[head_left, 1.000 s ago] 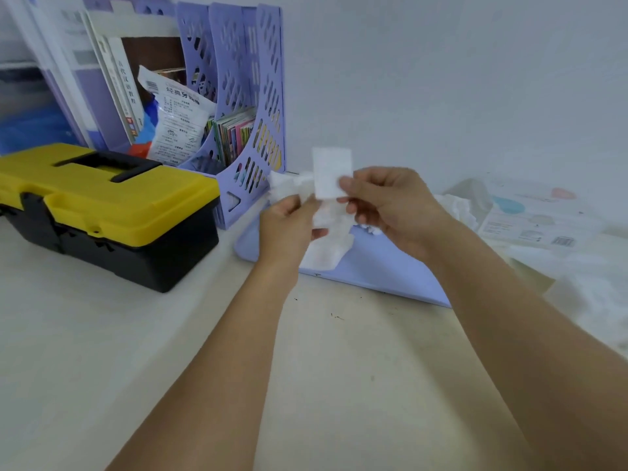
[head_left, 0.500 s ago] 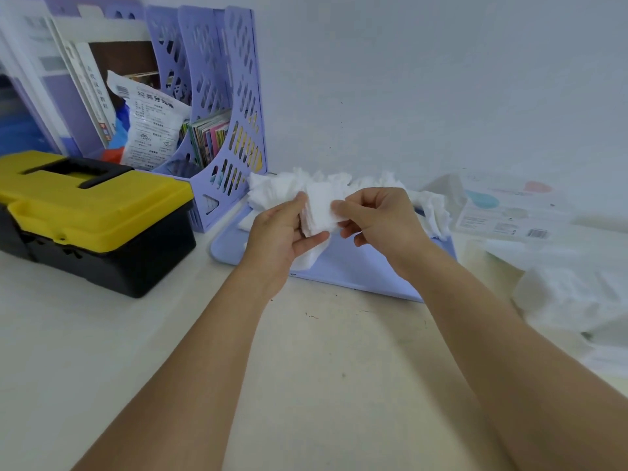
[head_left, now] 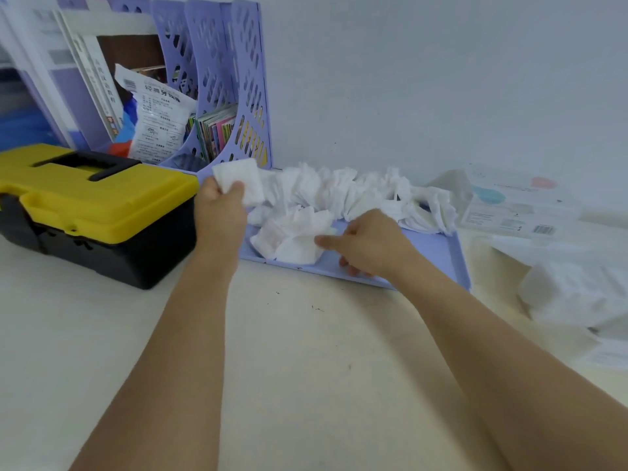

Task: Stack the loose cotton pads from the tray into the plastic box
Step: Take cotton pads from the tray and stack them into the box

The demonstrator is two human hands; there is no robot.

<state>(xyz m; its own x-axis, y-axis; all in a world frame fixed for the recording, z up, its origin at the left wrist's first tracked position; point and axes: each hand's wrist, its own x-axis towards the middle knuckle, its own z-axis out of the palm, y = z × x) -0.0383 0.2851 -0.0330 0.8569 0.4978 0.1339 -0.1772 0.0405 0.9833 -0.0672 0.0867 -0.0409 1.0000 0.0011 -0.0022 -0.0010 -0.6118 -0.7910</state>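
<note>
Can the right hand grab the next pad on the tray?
Probably yes. The right hand already has its fingers at a loose pad on the tray, and nothing lies between them.

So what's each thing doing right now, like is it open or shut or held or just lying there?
Left hand: holds a small stack of pads above the tray's left end.
Right hand: reaching into the tray, fingers touching a loose pad.
Loose pads: heaped in the tray.
Tray: flat on the table.
Toolbox: lid shut.
Plastic box: too blurry to tell.
</note>
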